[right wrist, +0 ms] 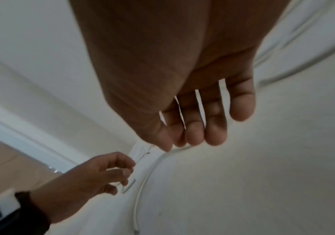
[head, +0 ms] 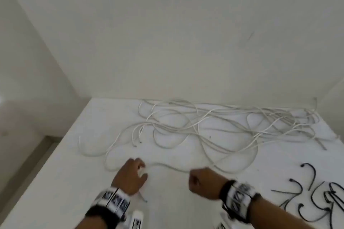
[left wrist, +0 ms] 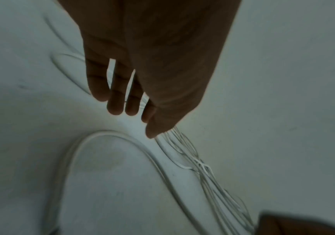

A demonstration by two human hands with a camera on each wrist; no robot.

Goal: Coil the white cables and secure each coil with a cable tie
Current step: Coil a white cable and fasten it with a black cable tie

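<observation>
Head view shows the white cables point(head: 204, 126) sprawled in a loose tangle across the far half of the desk point(head: 65, 182), their long run lying left to right, with one strand curving toward the person and its cut end trailing near the left wrist. The left hand point(head: 131, 176) has its fingers curled, seemingly pinching that strand; blur keeps me from being certain. The right hand point(head: 202, 182) hovers over the same strand with fingers bent and, in its wrist view, nothing held. Black cable ties point(head: 316, 195) lie at the right. I'd anchor the end firmly, then draw even loops, freeing one cable from the tangle first.
</observation>
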